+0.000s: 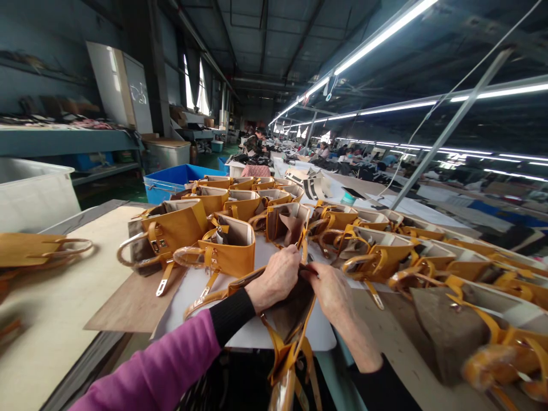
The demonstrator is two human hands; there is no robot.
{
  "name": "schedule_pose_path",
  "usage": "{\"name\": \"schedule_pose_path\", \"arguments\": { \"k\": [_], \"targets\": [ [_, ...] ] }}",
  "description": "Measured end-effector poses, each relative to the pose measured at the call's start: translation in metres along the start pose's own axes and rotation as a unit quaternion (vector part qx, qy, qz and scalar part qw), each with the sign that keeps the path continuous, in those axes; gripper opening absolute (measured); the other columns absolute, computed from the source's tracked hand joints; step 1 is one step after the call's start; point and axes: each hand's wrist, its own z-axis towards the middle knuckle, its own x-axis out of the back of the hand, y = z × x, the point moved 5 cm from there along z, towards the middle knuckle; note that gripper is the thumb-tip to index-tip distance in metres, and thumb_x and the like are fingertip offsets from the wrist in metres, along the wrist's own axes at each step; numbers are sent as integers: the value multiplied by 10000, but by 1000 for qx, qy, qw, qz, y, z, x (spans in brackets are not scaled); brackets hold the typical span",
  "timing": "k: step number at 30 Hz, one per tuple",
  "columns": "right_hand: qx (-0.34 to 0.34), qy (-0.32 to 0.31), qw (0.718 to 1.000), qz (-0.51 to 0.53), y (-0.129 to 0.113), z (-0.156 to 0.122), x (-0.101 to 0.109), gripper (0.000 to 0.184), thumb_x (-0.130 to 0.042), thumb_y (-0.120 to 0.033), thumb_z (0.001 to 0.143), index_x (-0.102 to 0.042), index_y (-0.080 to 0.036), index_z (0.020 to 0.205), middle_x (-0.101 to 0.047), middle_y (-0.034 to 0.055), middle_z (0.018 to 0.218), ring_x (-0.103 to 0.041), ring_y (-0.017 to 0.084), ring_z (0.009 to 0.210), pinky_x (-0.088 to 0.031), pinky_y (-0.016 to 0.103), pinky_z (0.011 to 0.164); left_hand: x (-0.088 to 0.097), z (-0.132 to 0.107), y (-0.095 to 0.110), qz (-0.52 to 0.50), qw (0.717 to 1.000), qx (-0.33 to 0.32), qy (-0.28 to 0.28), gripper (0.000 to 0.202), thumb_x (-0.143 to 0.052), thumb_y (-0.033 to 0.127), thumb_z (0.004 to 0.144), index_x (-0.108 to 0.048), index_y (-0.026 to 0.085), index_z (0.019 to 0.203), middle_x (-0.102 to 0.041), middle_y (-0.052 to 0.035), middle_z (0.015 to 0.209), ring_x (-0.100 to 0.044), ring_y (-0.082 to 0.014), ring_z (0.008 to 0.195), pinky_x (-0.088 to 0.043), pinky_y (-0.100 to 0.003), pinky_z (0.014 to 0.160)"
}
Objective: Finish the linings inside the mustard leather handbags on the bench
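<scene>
A mustard-yellow handbag with a dark lining lies tipped toward me at the table's near edge, its wrapped handle hanging below. My left hand is closed on the upper rim of this bag, fingers curled. My right hand pinches the same rim just to the right, thumb and fingers pressed together at the dark lining. The two hands are close together, almost touching. Just beyond them stands an open yellow handbag with a brown flap inside. What lies under the fingertips is partly hidden.
Rows of yellow handbags stand on the table to the left, ahead and right. Another yellow bag lies at far left. A blue bin and a white bin stand beyond the left edge. A metal post slants up at right.
</scene>
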Motion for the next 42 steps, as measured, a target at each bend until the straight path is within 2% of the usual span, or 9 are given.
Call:
{"name": "schedule_pose_path", "arguments": {
  "k": [8, 15, 18, 21, 24, 29, 36, 39, 42],
  "targets": [
    [11, 4, 1000, -15, 4, 2, -3, 296, -429, -336, 882, -700, -264, 977, -717, 58, 887, -642, 231, 879, -392, 294, 670, -1, 3, -6, -35, 998, 37, 30, 184, -438, 87, 786, -574, 150, 679, -607, -60, 813, -583, -165, 760, -421, -256, 678],
    [20, 4, 999, -43, -4, 10, -1, 279, -439, -303, 879, -706, -254, 947, -720, 61, 897, -642, 227, 890, -389, 291, 676, -4, 9, -10, -56, 997, 35, 42, 172, -443, 70, 753, -548, 153, 645, -598, -53, 771, -571, -162, 744, -414, -254, 679],
    [38, -8, 999, -32, -8, 16, -4, 271, -451, -284, 869, -713, -270, 938, -722, 55, 899, -639, 218, 910, -388, 283, 691, 0, 5, -10, -56, 997, 22, 52, 174, -414, 58, 762, -537, 161, 696, -591, -42, 775, -557, -154, 735, -412, -250, 672],
    [42, -3, 999, -27, -7, 19, -5, 269, -457, -313, 871, -717, -274, 933, -722, 56, 874, -640, 213, 889, -383, 279, 687, 8, -4, -12, -39, 997, 25, 57, 191, -445, 57, 741, -537, 165, 868, -604, -49, 880, -558, -166, 797, -423, -257, 700],
    [69, 5, 997, -22, -8, 17, -3, 258, -464, -307, 869, -719, -269, 870, -716, 40, 814, -637, 196, 835, -368, 265, 667, 15, -11, -22, -4, 998, 54, 32, 291, -563, 127, 717, -528, 164, 1004, -612, -69, 988, -559, -207, 912, -435, -290, 763],
    [97, -1, 995, -1, -7, 17, 0, 252, -480, -309, 852, -706, -260, 752, -672, 3, 683, -600, 165, 721, -324, 249, 599, 17, -7, -44, -46, 998, 33, -37, 187, -663, 267, 696, -632, 186, 861, -650, -16, 862, -586, -189, 819, -422, -262, 697],
    [108, -15, 994, 17, -7, 22, -1, 270, -478, -324, 839, -679, -242, 676, -634, -1, 633, -562, 159, 673, -314, 252, 591, 19, -1, -50, -139, 989, 22, -36, 145, -605, 286, 746, -701, 189, 797, -663, 10, 745, -577, -145, 725, -387, -217, 657],
    [90, -29, 995, 25, -7, 23, -1, 263, -478, -342, 833, -706, -248, 739, -660, 8, 680, -583, 175, 712, -332, 257, 599, 19, -1, -47, -122, 991, 37, -34, 154, -590, 298, 756, -705, 194, 756, -654, 6, 716, -569, -143, 696, -369, -218, 622],
    [87, -42, 992, 76, -6, 27, -4, 265, -485, -316, 814, -725, -264, 915, -706, 11, 822, -612, 194, 834, -386, 267, 691, 18, -2, -44, -97, 993, 60, -34, 168, -577, 301, 764, -708, 202, 731, -658, -2, 718, -566, -149, 691, -353, -224, 601]
  ]
}}
